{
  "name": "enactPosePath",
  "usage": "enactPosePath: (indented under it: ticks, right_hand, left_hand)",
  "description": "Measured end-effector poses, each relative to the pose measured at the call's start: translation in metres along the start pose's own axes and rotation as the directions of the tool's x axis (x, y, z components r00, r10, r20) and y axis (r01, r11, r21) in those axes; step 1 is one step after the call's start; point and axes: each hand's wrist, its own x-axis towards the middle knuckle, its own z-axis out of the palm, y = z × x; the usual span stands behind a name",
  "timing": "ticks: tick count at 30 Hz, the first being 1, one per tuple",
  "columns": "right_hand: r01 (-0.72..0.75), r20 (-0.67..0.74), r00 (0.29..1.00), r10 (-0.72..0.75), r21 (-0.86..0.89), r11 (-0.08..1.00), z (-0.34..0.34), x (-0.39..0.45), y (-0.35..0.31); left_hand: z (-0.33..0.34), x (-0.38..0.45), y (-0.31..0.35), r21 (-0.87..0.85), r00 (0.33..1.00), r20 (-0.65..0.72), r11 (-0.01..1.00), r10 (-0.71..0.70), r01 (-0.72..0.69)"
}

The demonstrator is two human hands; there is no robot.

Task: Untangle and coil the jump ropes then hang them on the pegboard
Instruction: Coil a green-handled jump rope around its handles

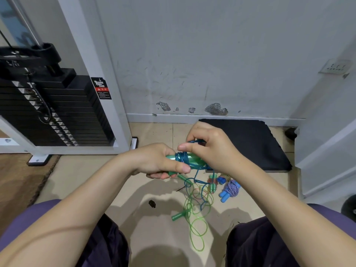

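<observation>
The left hand [161,160] is gripping a pair of teal green handles [192,159] held side by side, fingers curled under them and the thumb pressing across the front. The right hand [209,146] is hovering just above and beside them, its fingers pinching a loop of blue cord [196,141] that is running down onto the handles, where several tight turns of the same blue cord are already sitting wound around them. From the handles, the loose blue cord is trailing down toward the floor [86,176], where it is mingling with a green rope [196,228] lying in slack, overlapping loops between the person's knees; one green handle [178,216] of that rope is lying at the left edge of the tangle. Just to the right of the pile, a blue-handled rope [230,189] with a blue-and-white twisted cord is sitting already bundled up, and near it a small wrapped bundle with green and red handles [212,183] is resting on the floor. A black mat [250,143] is lying against the wall behind the ropes, and a weight stack [57,112] in a white frame is standing well off to the left.
</observation>
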Motion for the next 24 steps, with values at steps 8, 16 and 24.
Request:
enactPosePath:
  ticks: [8, 16, 24]
  right_hand:
    - [-0.229, 0.116, 0.969, 0.218, 0.089, 0.969, 0.0073, -0.0017, 0.0015]
    - [-0.267, 0.055, 0.964, 0.262, 0.16, 0.95, 0.0065, -0.0028, -0.0006]
    - [-0.372, 0.16, 0.928, 0.337, 0.322, 0.871, 0.0019, -0.001, -0.0005]
  left_hand:
    - [0.0046, -0.001, -0.0021, 0.014, 0.994, 0.005, 0.994, 0.105, -0.105]
    - [0.0067, 0.001, -0.0049, 0.013, 0.984, -0.12, 0.991, 0.131, -0.131]
    - [0.0054, -0.0036, -0.0021, 0.002, 0.958, -0.165, 0.972, 0.232, -0.235]
